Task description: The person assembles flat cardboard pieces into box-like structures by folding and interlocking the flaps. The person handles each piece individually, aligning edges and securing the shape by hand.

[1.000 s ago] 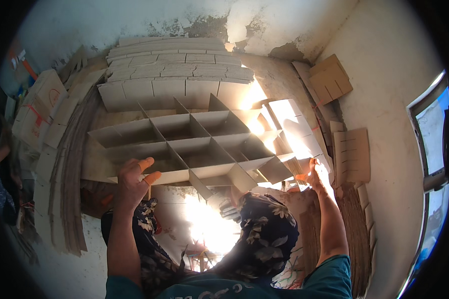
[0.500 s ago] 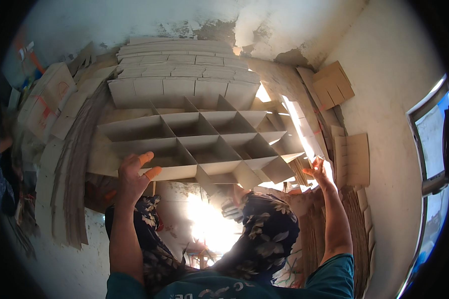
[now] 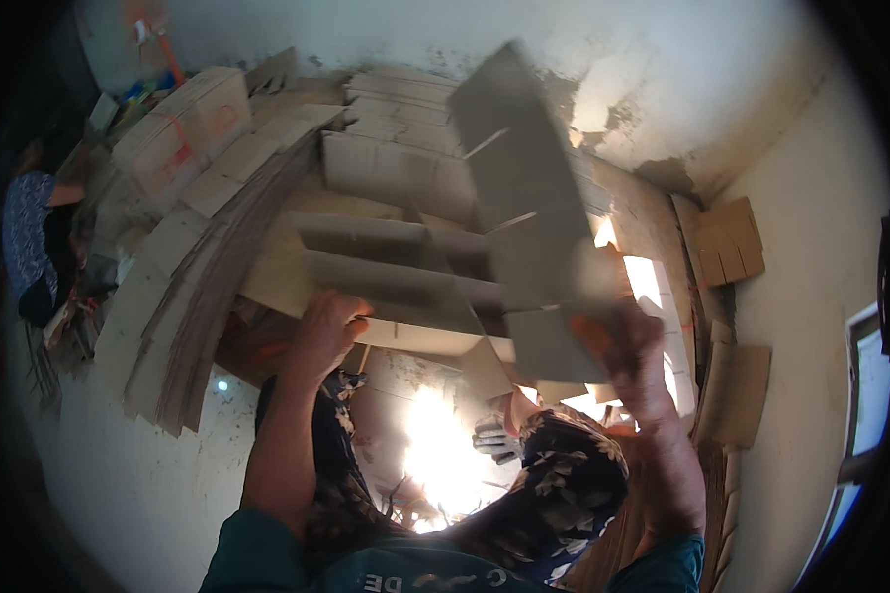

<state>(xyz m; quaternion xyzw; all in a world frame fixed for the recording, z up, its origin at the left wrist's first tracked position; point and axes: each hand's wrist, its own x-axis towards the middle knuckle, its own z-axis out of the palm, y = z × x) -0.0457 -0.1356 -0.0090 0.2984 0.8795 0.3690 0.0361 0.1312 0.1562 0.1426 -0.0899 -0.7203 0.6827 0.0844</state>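
A grid of cardboard dividers (image 3: 386,282) with crossing strips and open cells lies in front of me. At its near side my left hand (image 3: 331,331) is closed on the edge of the front strip. My right hand (image 3: 628,346), blurred by motion, grips a slotted cardboard divider (image 3: 524,188) near its lower right edge. That divider stands tilted over the right part of the grid and hides the cells behind it. Two slits show along its face. Orange covers show on fingertips of both hands.
Stacked cardboard strips (image 3: 396,163) lie behind the grid. On the left stand a leaning cardboard stack (image 3: 222,257) and a taped carton (image 3: 183,128). Another person's patterned sleeve (image 3: 30,212) shows at far left. Slotted pieces (image 3: 737,395) lean by the right wall.
My right hand has moved inward from the grid's right side, and a slotted divider now rises in it. My left hand has closed on the front strip. The view has swung left.
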